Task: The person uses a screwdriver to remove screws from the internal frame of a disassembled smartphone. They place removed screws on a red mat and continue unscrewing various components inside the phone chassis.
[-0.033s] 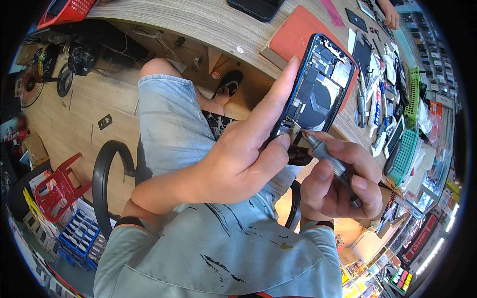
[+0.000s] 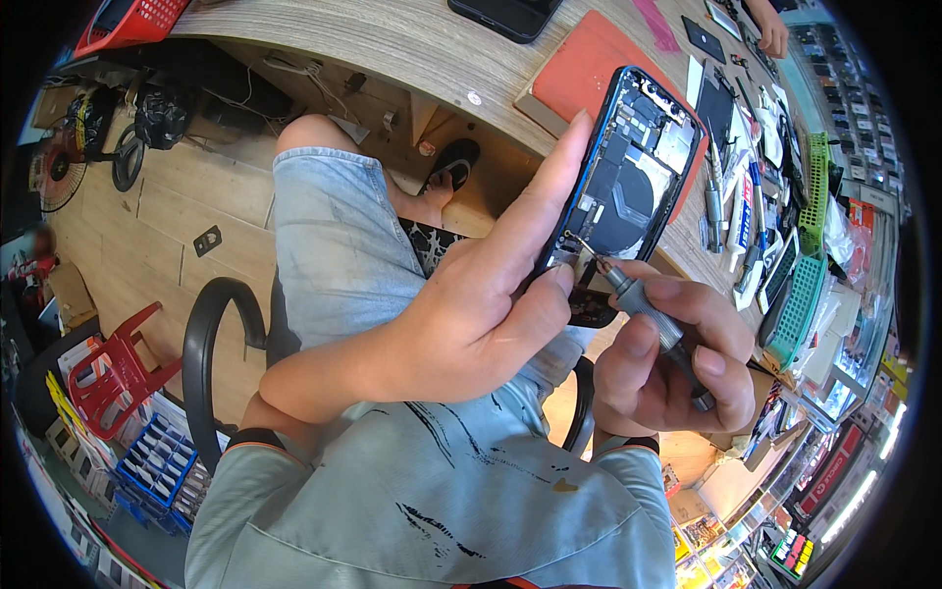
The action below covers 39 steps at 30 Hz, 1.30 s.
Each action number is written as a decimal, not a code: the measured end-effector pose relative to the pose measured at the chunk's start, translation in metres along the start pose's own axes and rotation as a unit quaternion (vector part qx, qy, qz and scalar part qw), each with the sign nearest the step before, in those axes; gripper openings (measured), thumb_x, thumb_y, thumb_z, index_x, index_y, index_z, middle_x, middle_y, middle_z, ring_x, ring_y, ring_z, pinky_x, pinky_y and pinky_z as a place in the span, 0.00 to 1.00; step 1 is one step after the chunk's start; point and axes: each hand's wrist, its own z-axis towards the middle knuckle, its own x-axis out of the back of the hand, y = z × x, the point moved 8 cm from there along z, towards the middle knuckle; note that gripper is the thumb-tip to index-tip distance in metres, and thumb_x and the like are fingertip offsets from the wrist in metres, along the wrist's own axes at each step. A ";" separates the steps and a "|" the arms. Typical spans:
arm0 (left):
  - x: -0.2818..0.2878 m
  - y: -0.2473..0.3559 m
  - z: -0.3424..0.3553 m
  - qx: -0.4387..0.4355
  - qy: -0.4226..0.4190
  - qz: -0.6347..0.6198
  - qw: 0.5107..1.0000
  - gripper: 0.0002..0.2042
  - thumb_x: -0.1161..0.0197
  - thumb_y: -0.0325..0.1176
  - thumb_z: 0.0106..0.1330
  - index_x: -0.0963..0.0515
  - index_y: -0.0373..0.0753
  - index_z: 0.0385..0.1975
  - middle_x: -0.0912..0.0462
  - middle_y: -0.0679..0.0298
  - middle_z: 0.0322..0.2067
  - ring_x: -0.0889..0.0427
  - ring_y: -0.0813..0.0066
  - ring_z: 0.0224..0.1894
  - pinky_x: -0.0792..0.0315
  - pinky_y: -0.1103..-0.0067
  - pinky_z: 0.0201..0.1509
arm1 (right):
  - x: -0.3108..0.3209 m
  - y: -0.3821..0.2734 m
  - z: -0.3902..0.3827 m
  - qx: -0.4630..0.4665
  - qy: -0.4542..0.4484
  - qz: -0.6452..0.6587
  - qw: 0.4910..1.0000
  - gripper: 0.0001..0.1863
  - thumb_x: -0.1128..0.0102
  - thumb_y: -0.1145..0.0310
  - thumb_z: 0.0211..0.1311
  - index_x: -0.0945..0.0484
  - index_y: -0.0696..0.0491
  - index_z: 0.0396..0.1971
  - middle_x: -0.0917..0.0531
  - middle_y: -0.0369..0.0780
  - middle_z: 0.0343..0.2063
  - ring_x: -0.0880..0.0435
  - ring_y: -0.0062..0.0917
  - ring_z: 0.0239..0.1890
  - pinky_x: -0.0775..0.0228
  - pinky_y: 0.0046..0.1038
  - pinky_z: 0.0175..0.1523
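My left hand (image 2: 491,304) is closed around the lower left edge of an opened smartphone (image 2: 628,191), holding it tilted in front of me. Its inside faces up, with a dark battery-like block, a round black pad and small circuit parts showing. In my right hand (image 2: 677,363) is a grey precision screwdriver (image 2: 648,309), pinched between thumb and fingers by its knurled handle. The thin tip reaches the phone's lower left inner corner, close to my left thumb; whether it touches a screw is too small to tell.
Behind the phone, a red-orange box (image 2: 579,74) lies on the wooden table (image 2: 334,25). Another phone (image 2: 505,15) rests at its far edge. Pens, tools and parts crowd the right side beside green baskets (image 2: 800,304). Another person's hand (image 2: 770,34) shows at the far right.
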 end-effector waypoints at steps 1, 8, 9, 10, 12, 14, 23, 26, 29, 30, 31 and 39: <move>0.000 0.000 -0.001 0.005 -0.002 0.000 1.000 0.38 0.56 0.17 0.64 0.63 0.33 0.75 0.32 0.51 0.63 0.27 0.75 0.53 0.33 0.82 0.57 | 0.000 0.001 0.000 0.003 0.001 0.000 1.000 0.30 0.33 0.85 0.54 0.40 0.55 0.53 0.23 0.55 0.37 0.16 0.36 0.31 0.12 0.43 0.38; 0.001 -0.004 0.002 -0.001 -0.004 0.018 1.000 0.38 0.55 0.17 0.64 0.62 0.34 0.75 0.28 0.53 0.59 0.25 0.77 0.45 0.30 0.82 0.52 | -0.001 0.003 0.000 0.006 -0.005 -0.009 1.000 0.31 0.32 0.85 0.53 0.39 0.54 0.54 0.23 0.54 0.38 0.17 0.36 0.31 0.12 0.43 0.38; 0.001 -0.004 0.002 -0.003 -0.002 0.019 1.000 0.38 0.55 0.17 0.64 0.62 0.34 0.75 0.28 0.53 0.59 0.25 0.76 0.45 0.30 0.82 0.51 | -0.001 0.002 0.000 0.007 -0.004 -0.009 1.000 0.31 0.32 0.85 0.53 0.39 0.54 0.54 0.24 0.54 0.38 0.17 0.35 0.31 0.13 0.43 0.37; 0.001 -0.004 0.002 -0.003 -0.001 0.019 1.000 0.38 0.55 0.17 0.64 0.62 0.34 0.75 0.28 0.53 0.59 0.25 0.76 0.45 0.30 0.82 0.51 | -0.002 0.003 -0.001 0.008 0.000 -0.008 1.000 0.31 0.32 0.85 0.53 0.39 0.54 0.54 0.24 0.54 0.38 0.17 0.35 0.31 0.13 0.44 0.37; 0.001 -0.004 0.002 -0.004 -0.001 0.018 1.000 0.39 0.55 0.17 0.64 0.62 0.34 0.76 0.28 0.53 0.59 0.25 0.76 0.45 0.30 0.83 0.51 | -0.002 0.004 -0.001 0.010 -0.001 -0.006 1.000 0.32 0.32 0.85 0.53 0.39 0.54 0.54 0.24 0.54 0.38 0.17 0.35 0.31 0.13 0.44 0.37; 0.001 -0.004 0.002 -0.004 -0.003 0.018 1.000 0.39 0.55 0.17 0.64 0.62 0.34 0.76 0.28 0.53 0.59 0.25 0.76 0.44 0.30 0.83 0.51 | -0.002 0.004 0.000 0.011 -0.008 -0.005 1.000 0.32 0.32 0.85 0.53 0.39 0.54 0.54 0.23 0.54 0.38 0.17 0.35 0.31 0.13 0.44 0.38; 0.002 -0.005 0.003 -0.008 0.000 0.017 1.000 0.39 0.55 0.17 0.64 0.62 0.34 0.75 0.26 0.53 0.57 0.25 0.77 0.42 0.30 0.82 0.49 | -0.002 0.004 0.000 0.005 -0.026 -0.001 1.000 0.33 0.31 0.86 0.52 0.39 0.53 0.55 0.22 0.55 0.38 0.17 0.36 0.31 0.13 0.45 0.38; 0.002 -0.005 0.003 -0.008 0.003 0.019 1.000 0.39 0.55 0.17 0.64 0.62 0.34 0.75 0.26 0.53 0.56 0.25 0.77 0.42 0.30 0.82 0.49 | -0.003 0.004 0.001 0.005 -0.027 0.000 1.000 0.33 0.31 0.86 0.52 0.39 0.53 0.55 0.22 0.55 0.38 0.17 0.36 0.31 0.13 0.45 0.38; 0.003 -0.007 0.003 -0.009 0.007 0.018 1.000 0.38 0.56 0.17 0.64 0.62 0.34 0.75 0.25 0.53 0.56 0.25 0.77 0.41 0.30 0.82 0.48 | -0.003 0.004 0.001 0.004 -0.031 0.003 1.000 0.33 0.31 0.86 0.51 0.39 0.54 0.55 0.22 0.55 0.38 0.17 0.36 0.31 0.13 0.45 0.39; 0.001 -0.007 0.003 -0.010 0.009 0.016 1.000 0.38 0.56 0.17 0.64 0.62 0.34 0.75 0.25 0.53 0.56 0.25 0.77 0.41 0.30 0.82 0.48 | -0.003 0.004 0.001 0.004 -0.035 0.006 0.999 0.34 0.31 0.87 0.51 0.39 0.54 0.55 0.22 0.55 0.38 0.17 0.36 0.31 0.13 0.45 0.39; 0.001 -0.007 0.003 -0.011 0.010 0.014 1.000 0.38 0.56 0.17 0.64 0.62 0.34 0.75 0.25 0.53 0.56 0.25 0.76 0.41 0.30 0.82 0.48 | -0.003 0.005 0.002 0.003 -0.042 0.011 0.999 0.34 0.31 0.87 0.51 0.38 0.54 0.55 0.22 0.56 0.37 0.17 0.36 0.31 0.14 0.45 0.39; 0.003 -0.006 0.003 -0.007 0.003 0.014 1.000 0.38 0.56 0.17 0.65 0.62 0.34 0.75 0.25 0.52 0.55 0.24 0.75 0.42 0.29 0.81 0.49 | -0.004 0.005 0.002 0.010 -0.047 0.008 0.999 0.34 0.32 0.87 0.51 0.38 0.55 0.55 0.21 0.56 0.37 0.17 0.37 0.31 0.14 0.46 0.40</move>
